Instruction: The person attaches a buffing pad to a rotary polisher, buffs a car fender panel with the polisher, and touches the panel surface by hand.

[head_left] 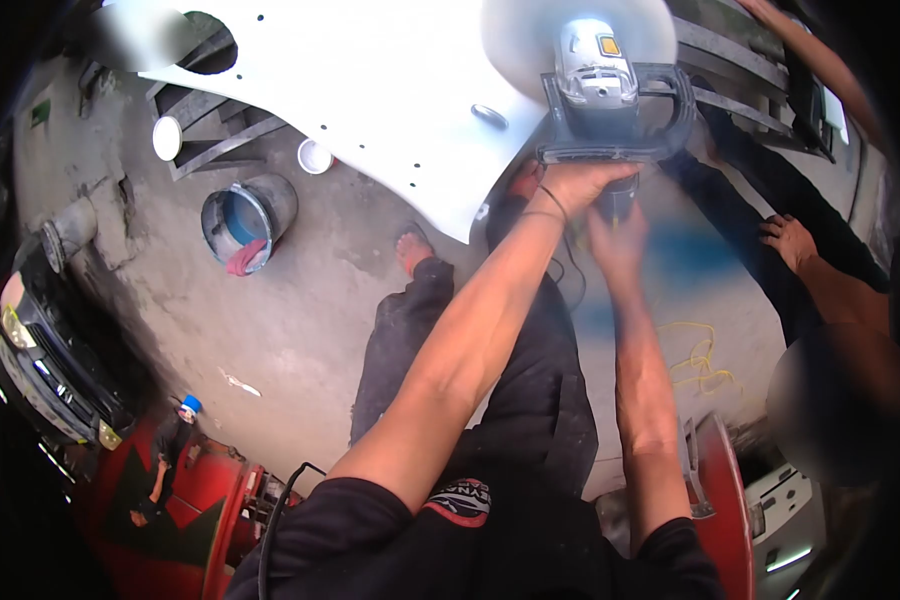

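A power polisher (598,85) with a silver head and dark body rests at the right part of a white car panel (370,90); its round pad is blurred. My left hand (582,185), a dark band at its wrist, is closed at the rear of the polisher, just below its black frame. Lower on the same tool, my right hand (618,235) is wrapped round the narrower rear grip, partly blurred. A dark cable hangs below the hands. The panel has a large round opening at its upper left and a handle-like oval piece near the polisher.
On the floor stand a bucket (288,205) with a pink cloth and a white lid (315,156). A co-worker (810,260) sits at the right, near a yellow cord (705,365). Car bumpers (50,370) lie left; another person (170,450) is lower left.
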